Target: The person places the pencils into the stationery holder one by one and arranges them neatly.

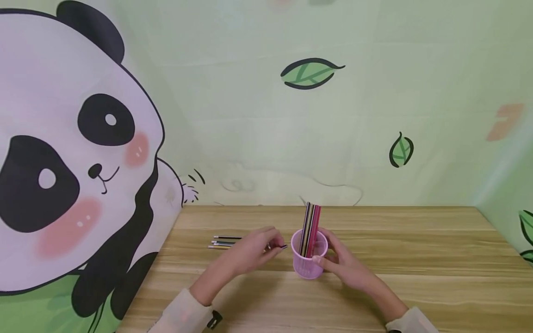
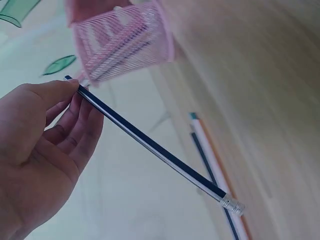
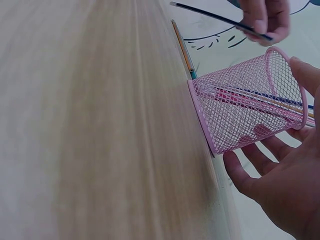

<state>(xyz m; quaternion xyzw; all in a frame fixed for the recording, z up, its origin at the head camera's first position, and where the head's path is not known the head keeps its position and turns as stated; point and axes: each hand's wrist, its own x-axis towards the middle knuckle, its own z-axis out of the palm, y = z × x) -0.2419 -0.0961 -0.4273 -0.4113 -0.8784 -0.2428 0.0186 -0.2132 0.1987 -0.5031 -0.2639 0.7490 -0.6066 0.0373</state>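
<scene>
A dark pencil with a pale stripe [image 2: 150, 142] is pinched near one end between thumb and fingertips of my left hand [image 1: 254, 249]; its metal-banded eraser end points away from the fingers. Just to the right of that hand, a pink mesh pencil cup [image 1: 306, 269] stands upright on the table. My right hand [image 1: 345, 261] grips the cup from its right side, thumb at the front of the rim and fingers behind. Several pencils [image 1: 310, 229], dark, gold and pinkish-red, lean inside the cup and rise above the rim.
Several loose pencils [image 1: 217, 247] lie side by side on the wooden table [image 1: 416, 240], left of the cup and partly hidden behind the left hand. Behind the table's far edge hangs a pale green backdrop [image 1: 250, 115] printed with a large panda [image 1: 125, 78] and leaves.
</scene>
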